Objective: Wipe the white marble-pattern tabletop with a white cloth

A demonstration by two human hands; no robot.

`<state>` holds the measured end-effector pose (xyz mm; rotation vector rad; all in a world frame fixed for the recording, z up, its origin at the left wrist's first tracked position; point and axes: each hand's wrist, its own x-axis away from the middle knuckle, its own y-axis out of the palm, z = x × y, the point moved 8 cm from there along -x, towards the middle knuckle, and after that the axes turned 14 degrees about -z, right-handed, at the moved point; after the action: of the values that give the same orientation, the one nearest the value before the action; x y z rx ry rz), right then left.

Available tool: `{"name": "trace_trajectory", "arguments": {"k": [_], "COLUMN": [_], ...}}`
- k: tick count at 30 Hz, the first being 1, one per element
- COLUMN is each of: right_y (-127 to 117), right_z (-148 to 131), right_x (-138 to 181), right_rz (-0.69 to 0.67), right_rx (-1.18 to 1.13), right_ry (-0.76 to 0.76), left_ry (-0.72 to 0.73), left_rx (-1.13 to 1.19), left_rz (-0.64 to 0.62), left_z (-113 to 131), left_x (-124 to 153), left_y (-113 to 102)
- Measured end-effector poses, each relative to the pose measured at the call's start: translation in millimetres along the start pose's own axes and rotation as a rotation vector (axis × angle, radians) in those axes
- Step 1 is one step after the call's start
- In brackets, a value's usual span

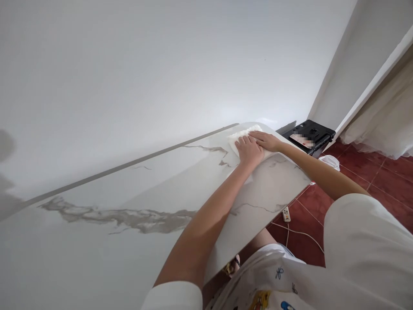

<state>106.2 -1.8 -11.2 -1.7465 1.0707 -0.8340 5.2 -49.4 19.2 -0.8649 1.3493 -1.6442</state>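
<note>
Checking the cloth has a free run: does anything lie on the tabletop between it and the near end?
Nothing visible does. The left hand and right hand both rest on the white cloth at the far corner. The marbled tabletop from there to the near end shows only grey veining.

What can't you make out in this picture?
1. Cloth: head view, mostly covered by the left hand and right hand.
2. Black device: head view, its label is blurred.
3. Power strip: head view, too small to tell its sockets.
4. Table: head view, its near end is cut off by the left edge.
</note>
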Motion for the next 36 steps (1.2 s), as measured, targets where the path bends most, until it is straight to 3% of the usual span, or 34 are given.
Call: {"name": "trace_trajectory", "arguments": {"k": [10,21,28,36], "right_y": [20.3,27.7,18.0,7.1], "right_z": [-27.3,-47.6,-23.0,7.4], "right_x": [80.4,134.7,161.7,145.6], "right_rz": [0.075,0.080,0.132,0.147], "right_rx": [0.025,0.073,0.079,0.135], "right_ry": [-0.087,-0.128,-0.112,-0.085], "left_ry": [0.028,0.018,0.086,0.133], "left_rx": [-0.055,-0.070,-0.025,0.008], "left_rz": [-0.055,-0.095,-0.112,-0.052], "left_z": [35.5,64.8,95.1,100.8], "left_x": [75.0,118.6,110.2,77.1], "left_y": [6.6,13.8,20.0,19.7]}}
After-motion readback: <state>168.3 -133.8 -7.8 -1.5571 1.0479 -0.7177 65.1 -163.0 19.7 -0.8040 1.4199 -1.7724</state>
